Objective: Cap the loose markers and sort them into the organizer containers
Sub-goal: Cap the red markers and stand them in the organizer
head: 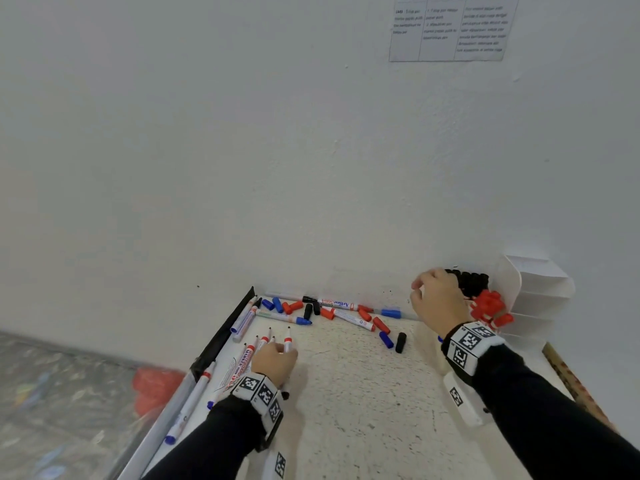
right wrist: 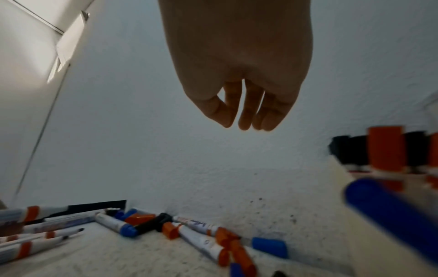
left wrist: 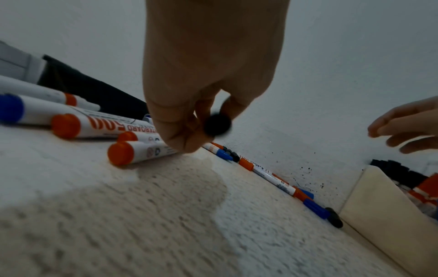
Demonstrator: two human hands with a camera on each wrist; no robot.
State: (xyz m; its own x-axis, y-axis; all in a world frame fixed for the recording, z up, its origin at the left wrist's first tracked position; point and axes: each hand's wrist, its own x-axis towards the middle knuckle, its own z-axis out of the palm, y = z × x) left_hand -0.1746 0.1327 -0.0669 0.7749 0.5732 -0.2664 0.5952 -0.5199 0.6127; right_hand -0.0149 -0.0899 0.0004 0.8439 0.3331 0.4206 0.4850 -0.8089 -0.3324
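Our left hand [left wrist: 208,78] fingers [left wrist: 175,135] pinched black-ended marker [left wrist: 217,125], low over tabletop [head: 353,393], among uncapped red markers [head: 263,344]. Our right hand [head: 437,299] fingers [right wrist: 246,110] hung relaxed, near together, holding nothing, just beside organizer [left wrist: 369,198] with capped black and red markers [head: 486,304]. Loose caps and markers [head: 332,311] lay along wall, left of organizer.

A white, rough-textured tabletop [head: 349,386] meets the wall at its far edge. Loose red, blue and black plastic caps [head: 346,315] and white-barrelled markers [head: 349,318] lie scattered along that far edge. Uncapped white markers [head: 263,341] lie at the left. A white organizer container [head: 429,344] stands at the right.
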